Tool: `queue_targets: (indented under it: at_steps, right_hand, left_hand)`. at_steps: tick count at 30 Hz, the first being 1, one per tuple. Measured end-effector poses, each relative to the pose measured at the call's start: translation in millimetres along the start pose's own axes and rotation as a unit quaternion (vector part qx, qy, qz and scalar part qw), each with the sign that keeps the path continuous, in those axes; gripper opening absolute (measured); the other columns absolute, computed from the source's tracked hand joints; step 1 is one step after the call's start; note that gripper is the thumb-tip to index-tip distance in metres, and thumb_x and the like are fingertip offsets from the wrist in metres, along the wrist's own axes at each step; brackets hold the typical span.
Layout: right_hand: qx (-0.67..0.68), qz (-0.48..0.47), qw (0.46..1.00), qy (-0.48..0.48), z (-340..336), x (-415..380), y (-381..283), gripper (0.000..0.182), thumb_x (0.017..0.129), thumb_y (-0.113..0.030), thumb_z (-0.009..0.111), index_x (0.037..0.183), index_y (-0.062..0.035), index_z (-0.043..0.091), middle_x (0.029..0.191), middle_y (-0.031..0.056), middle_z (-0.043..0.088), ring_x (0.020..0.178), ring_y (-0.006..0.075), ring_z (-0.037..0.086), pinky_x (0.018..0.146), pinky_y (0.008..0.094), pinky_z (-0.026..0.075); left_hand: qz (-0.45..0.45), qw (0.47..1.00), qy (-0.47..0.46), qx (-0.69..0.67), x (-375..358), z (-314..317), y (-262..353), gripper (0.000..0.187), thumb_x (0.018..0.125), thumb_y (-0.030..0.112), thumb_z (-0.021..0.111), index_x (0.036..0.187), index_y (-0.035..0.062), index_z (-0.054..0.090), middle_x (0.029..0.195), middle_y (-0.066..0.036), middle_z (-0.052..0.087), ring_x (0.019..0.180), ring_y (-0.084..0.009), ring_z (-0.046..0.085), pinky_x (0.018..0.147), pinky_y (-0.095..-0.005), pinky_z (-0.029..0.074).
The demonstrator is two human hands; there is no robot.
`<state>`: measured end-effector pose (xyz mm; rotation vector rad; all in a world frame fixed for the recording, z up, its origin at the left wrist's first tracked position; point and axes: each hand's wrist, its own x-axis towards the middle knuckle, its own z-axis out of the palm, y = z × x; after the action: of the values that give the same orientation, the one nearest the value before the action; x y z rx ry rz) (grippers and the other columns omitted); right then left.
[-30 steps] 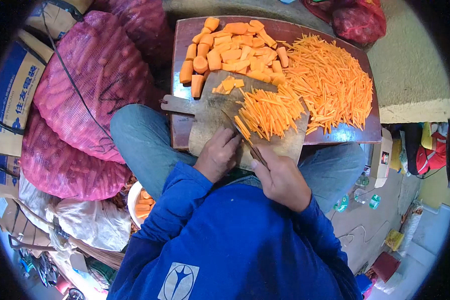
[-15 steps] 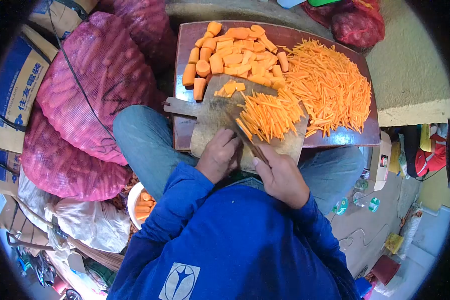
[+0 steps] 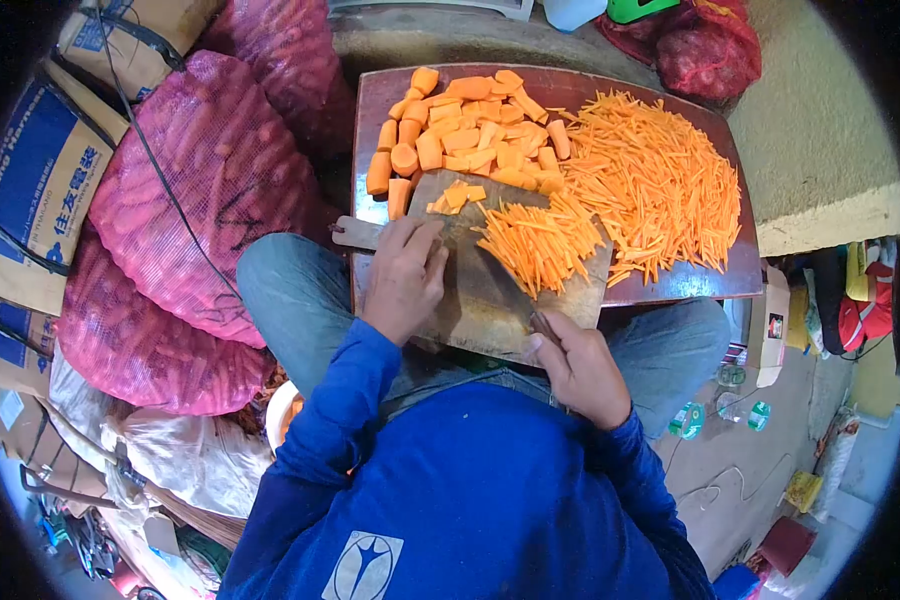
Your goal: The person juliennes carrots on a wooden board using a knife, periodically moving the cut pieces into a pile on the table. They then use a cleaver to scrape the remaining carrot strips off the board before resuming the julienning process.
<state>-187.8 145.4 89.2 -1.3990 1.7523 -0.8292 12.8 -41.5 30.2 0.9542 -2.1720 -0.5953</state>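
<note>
The left hand [image 3: 402, 280] rests on the cutting board [image 3: 470, 300] by its handle, fingers [image 3: 418, 240] loosely apart and gripping nothing. A few carrot slices [image 3: 456, 194] lie just beyond those fingers, up the board. The right hand [image 3: 580, 365] is clamped around the knife [image 3: 515, 292], whose blade slants away toward the heap of carrot strips [image 3: 540, 240]. The left hand is nearer the slices.

Blue long-sleeved top [image 3: 470, 490] with white emblem [image 3: 362, 568], grey-blue trousers [image 3: 290, 290].
</note>
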Motion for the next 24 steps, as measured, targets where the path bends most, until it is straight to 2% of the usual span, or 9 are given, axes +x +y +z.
queue_targets:
  at_steps: [2, 4, 7, 10, 14, 16, 20, 23, 24]
  right_hand:
    - [-0.008, -0.003, 1.000, 0.021, -5, 0, 2, 0.023, 0.105, -0.019, 0.064, 0.119, -0.0005, 0.064, 0.084, 0.0292, 0.068, 0.082, 0.0515, 0.070, 0.072, 0.0537, 0.054]
    - [-0.013, -0.010, 1.000, 0.025, -10, -4, -1, 0.025, 0.104, -0.018, 0.065, 0.122, -0.0007, 0.065, 0.086, 0.0287, 0.069, 0.082, 0.0512, 0.070, 0.071, 0.0532, 0.055]
    - [0.010, -0.026, 0.999, 0.026, -11, -9, -3, 0.027, 0.104, -0.017, 0.066, 0.125, -0.0004, 0.065, 0.088, 0.0283, 0.070, 0.084, 0.0510, 0.071, 0.072, 0.0528, 0.056]
    - [0.013, -0.028, 0.999, 0.030, -6, -12, 3, 0.027, 0.103, -0.016, 0.067, 0.125, 0.0000, 0.066, 0.091, 0.0284, 0.071, 0.087, 0.0506, 0.072, 0.073, 0.0525, 0.057]
    - [0.016, -0.023, 0.999, 0.032, -6, -14, 3, 0.028, 0.103, -0.016, 0.068, 0.125, 0.0004, 0.066, 0.093, 0.0288, 0.072, 0.087, 0.0505, 0.072, 0.075, 0.0524, 0.057]
    - [0.038, -0.025, 0.999, 0.029, -7, -14, 3, 0.028, 0.103, -0.017, 0.068, 0.125, 0.0005, 0.066, 0.094, 0.0288, 0.072, 0.087, 0.0507, 0.072, 0.074, 0.0525, 0.057]
    - [0.058, -0.028, 0.998, 0.025, -5, -12, 4, 0.028, 0.103, -0.016, 0.068, 0.125, 0.0011, 0.065, 0.092, 0.0289, 0.072, 0.085, 0.0508, 0.072, 0.073, 0.0523, 0.056]
    - [0.055, -0.005, 0.998, 0.011, -3, -7, 4, 0.027, 0.103, -0.015, 0.067, 0.124, 0.0016, 0.065, 0.089, 0.0293, 0.070, 0.084, 0.0510, 0.071, 0.072, 0.0524, 0.056]
    - [0.052, -0.008, 0.999, 0.007, -3, -4, 4, 0.026, 0.103, -0.015, 0.067, 0.123, 0.0014, 0.065, 0.088, 0.0296, 0.070, 0.084, 0.0511, 0.071, 0.072, 0.0526, 0.056]
  left_hand:
    - [0.006, 1.000, -0.015, 0.024, 17, 4, -4, 0.028, 0.086, 0.001, 0.077, 0.114, -0.0017, 0.069, 0.113, -0.021, 0.065, 0.109, -0.0420, 0.062, 0.095, -0.0494, 0.052]
    - [0.066, 0.994, -0.028, 0.076, 34, 14, -13, 0.031, 0.085, 0.006, 0.079, 0.113, -0.0002, 0.069, 0.115, -0.019, 0.063, 0.111, -0.0410, 0.058, 0.097, -0.0490, 0.050]
    - [0.096, 0.989, -0.014, 0.110, 53, 29, -20, 0.030, 0.084, 0.010, 0.080, 0.110, 0.0018, 0.070, 0.113, -0.015, 0.064, 0.109, -0.0380, 0.058, 0.095, -0.0493, 0.048]
    - [0.101, 0.977, -0.052, 0.182, 63, 34, -24, 0.031, 0.082, 0.013, 0.080, 0.110, 0.0043, 0.071, 0.112, -0.013, 0.064, 0.108, -0.0350, 0.058, 0.091, -0.0495, 0.045]
    - [0.105, 0.974, -0.049, 0.193, 62, 30, -21, 0.030, 0.084, 0.014, 0.082, 0.112, 0.0075, 0.075, 0.112, -0.013, 0.068, 0.108, -0.0347, 0.062, 0.090, -0.0480, 0.045]
    - [0.115, 0.977, 0.003, 0.180, 54, 25, -15, 0.031, 0.083, 0.017, 0.083, 0.111, 0.0080, 0.075, 0.104, -0.012, 0.070, 0.102, -0.0346, 0.064, 0.090, -0.0474, 0.045]
    - [0.070, 0.983, -0.014, 0.169, 12, 14, 4, 0.031, 0.082, 0.018, 0.083, 0.110, 0.0079, 0.076, 0.097, -0.012, 0.071, 0.097, -0.0344, 0.065, 0.090, -0.0477, 0.045]
    - [0.041, 0.993, -0.023, 0.108, -30, 21, 28, 0.031, 0.082, 0.016, 0.084, 0.109, 0.0052, 0.075, 0.094, -0.014, 0.071, 0.096, -0.0347, 0.066, 0.088, -0.0468, 0.046]
    - [0.043, 0.995, -0.041, 0.080, -41, 23, 36, 0.033, 0.081, 0.014, 0.085, 0.110, 0.0028, 0.074, 0.093, -0.014, 0.067, 0.093, -0.0360, 0.063, 0.085, -0.0469, 0.045]
